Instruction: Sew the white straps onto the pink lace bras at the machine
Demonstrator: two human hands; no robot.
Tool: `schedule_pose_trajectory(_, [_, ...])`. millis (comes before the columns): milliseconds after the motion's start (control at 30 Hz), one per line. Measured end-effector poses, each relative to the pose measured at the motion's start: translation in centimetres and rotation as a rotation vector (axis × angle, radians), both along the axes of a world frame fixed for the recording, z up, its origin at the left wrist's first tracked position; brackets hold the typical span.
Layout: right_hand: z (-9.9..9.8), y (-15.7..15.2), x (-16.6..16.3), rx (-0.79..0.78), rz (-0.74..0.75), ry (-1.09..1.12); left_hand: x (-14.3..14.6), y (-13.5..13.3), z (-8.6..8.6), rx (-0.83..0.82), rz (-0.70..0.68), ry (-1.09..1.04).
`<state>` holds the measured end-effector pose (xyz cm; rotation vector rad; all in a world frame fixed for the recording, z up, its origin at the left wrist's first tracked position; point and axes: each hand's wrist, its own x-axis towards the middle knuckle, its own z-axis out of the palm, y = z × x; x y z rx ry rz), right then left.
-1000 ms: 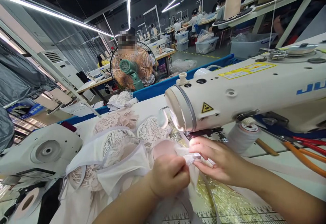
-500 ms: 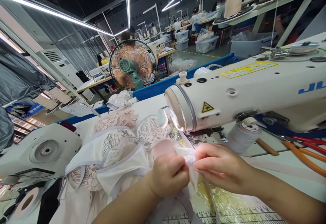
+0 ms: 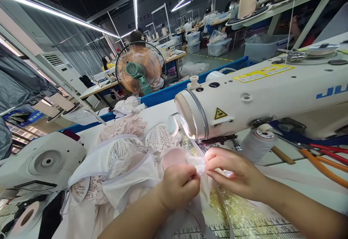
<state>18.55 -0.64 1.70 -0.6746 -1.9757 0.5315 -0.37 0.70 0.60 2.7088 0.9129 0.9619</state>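
My left hand is closed in a fist on a white and pink lace garment that lies heaped on the table. My right hand pinches a small white piece of the same garment between thumb and fingers, right in front of the left hand. Both hands sit just below the head of a white sewing machine, whose lamp lights the fingers. The needle area is hidden behind my right hand.
A white thread spool stands under the machine arm, with orange and red handled tools to the right. A second machine sits at the left. A standing fan and other workers at tables are behind.
My right hand's fingers have curled from partly stretched to a tighter pinch on the white piece, drawing closer to the left hand. The left fist has stayed in place.
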Motion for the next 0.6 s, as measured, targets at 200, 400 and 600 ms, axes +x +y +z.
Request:
schedule_pose_trajectory(200, [-0.1, -0.4, 0.0, 0.196, -0.056, -0.101, -0.3, 0.1, -0.2, 0.240, -0.065, 0.054])
schedule_pose_trajectory(400, [-0.4, -1.1, -0.1, 0.398, -0.156, -0.234, -0.2, 0.2, -0.4, 0.365, -0.105, 0.011])
schedule_pose_trajectory(600, [-0.4, -1.1, -0.2, 0.347, -0.142, -0.207, -0.1, 0.0, -0.3, 0.256, -0.082, 0.039])
